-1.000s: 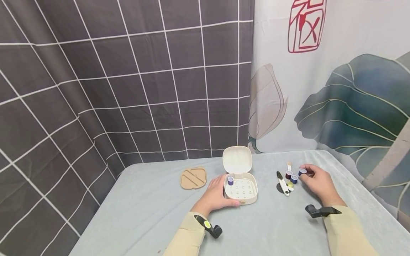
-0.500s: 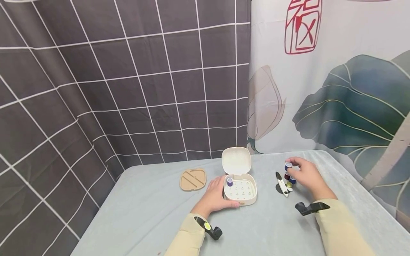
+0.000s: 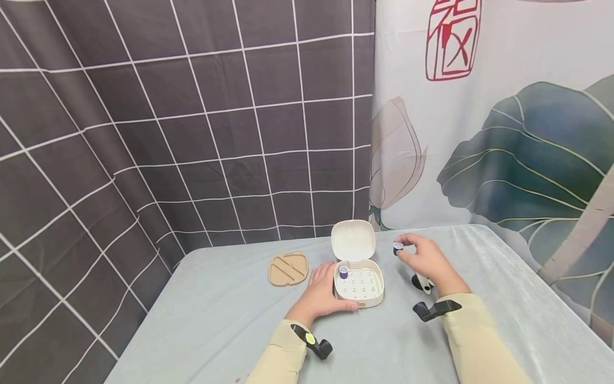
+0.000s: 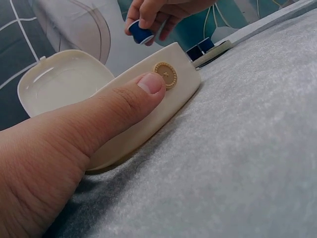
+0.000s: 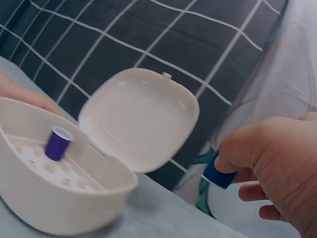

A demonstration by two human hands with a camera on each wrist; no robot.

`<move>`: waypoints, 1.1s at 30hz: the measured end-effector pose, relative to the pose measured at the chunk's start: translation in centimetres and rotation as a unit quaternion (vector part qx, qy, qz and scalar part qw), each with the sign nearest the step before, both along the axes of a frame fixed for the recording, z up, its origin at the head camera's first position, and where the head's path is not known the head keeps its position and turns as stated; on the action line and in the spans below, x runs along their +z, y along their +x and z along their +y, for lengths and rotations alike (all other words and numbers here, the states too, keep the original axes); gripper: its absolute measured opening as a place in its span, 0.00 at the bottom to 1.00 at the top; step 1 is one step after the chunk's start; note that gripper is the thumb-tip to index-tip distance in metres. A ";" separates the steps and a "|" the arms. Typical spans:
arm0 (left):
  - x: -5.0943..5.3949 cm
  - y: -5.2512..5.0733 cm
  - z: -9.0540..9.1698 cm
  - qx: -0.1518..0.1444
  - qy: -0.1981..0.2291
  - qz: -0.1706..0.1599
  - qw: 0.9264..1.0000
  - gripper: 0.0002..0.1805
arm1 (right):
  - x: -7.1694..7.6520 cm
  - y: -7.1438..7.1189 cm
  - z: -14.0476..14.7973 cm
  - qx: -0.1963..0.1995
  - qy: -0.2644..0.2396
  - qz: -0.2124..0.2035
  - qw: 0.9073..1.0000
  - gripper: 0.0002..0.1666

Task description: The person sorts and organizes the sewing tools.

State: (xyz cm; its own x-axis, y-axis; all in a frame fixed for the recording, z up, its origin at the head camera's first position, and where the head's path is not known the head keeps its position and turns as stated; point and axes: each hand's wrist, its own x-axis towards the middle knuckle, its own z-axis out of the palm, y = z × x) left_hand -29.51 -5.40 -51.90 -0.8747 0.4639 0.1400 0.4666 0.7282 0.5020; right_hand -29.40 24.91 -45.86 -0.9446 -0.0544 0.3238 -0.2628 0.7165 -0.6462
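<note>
The right hand pinches a blue spool between thumb and fingers, holding it in the air above the table, to the right of an open box and apart from it. A strip of grey cloth shows between the spool and the box's right wall. In the right wrist view the spool tips at a slant, its white rim facing down and left. The left hand grips the cream box at its left side, fingers along that wall and thumb across the front one, the tip at a tan button. The box's lid leans back beyond the rear rim, near the table's far edge, with the curtain behind. A purple spool stands inside, at the back left corner of the pegged floor. Left of the box, past the fingers, lies a tan tray. Under the right hand, partly hidden, are a white tool and a dark disc; the left wrist view shows two dark spools beyond the box's corner.
</note>
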 end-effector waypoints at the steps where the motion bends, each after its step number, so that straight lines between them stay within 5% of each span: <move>1: 0.0 0.0 0.0 0.001 -0.002 -0.002 1.000 0.64 | 0.0 0.0 -0.4 0.002 -0.001 0.001 1.000 0.19; 20: 0.0 0.1 -0.2 0.003 -0.006 -0.007 1.000 0.64 | -0.9 -0.1 -6.2 0.044 -0.016 0.001 0.999 0.18; 33: 0.0 0.1 0.0 0.007 -0.018 0.004 1.000 0.64 | -2.6 0.0 -8.4 0.050 0.036 0.017 0.998 0.15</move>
State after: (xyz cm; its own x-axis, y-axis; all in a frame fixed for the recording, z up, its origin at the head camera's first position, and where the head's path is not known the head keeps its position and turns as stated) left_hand -29.40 -5.43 -51.93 -0.8799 0.4571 0.1297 0.4603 0.7523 0.4714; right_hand -29.45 16.52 -48.46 -0.9216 -0.1733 0.3474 -0.3570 0.7299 -0.5829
